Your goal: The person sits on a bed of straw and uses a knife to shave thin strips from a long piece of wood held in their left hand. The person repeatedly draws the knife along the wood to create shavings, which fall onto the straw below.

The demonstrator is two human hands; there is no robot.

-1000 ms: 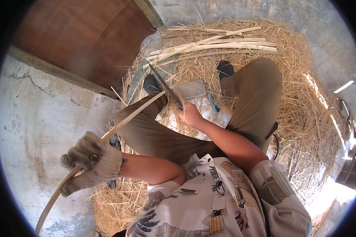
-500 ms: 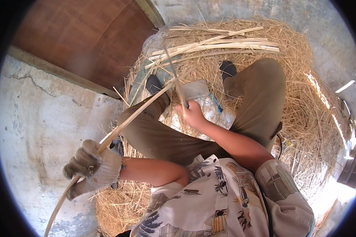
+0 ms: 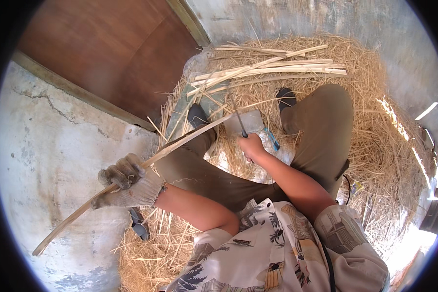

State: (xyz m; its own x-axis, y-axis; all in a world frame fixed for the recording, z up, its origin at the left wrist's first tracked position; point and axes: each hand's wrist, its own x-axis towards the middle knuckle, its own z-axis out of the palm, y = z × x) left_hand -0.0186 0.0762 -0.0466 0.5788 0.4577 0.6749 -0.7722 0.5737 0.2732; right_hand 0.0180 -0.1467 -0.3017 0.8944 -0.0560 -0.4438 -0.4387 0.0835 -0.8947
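My left hand (image 3: 126, 179), in a grey knitted work glove, is closed around a long, slightly bowed bamboo strip (image 3: 190, 137). The strip slants across my left leg, one end over the wall side and the other between my feet. My bare right hand (image 3: 253, 147) grips the dark handle of a knife (image 3: 242, 124). Its narrow blade points away from me and crosses by the strip's far end; whether they touch I cannot tell. A thin sliver (image 3: 262, 103) stretches rightward from near that end.
Several split bamboo strips (image 3: 297, 71) lie on straw (image 3: 370, 82) beyond my feet. A flat grey block (image 3: 252, 121) and a blue object (image 3: 272, 139) sit between my legs. A dark object (image 3: 139, 225) lies near my left elbow. Left stand a wall (image 3: 63, 160) and brown panel (image 3: 112, 48).
My left hand has moved farther from me and slightly right, carrying the strip along. The knife has shifted right, to the strip's far end. The whole view has tilted slightly.
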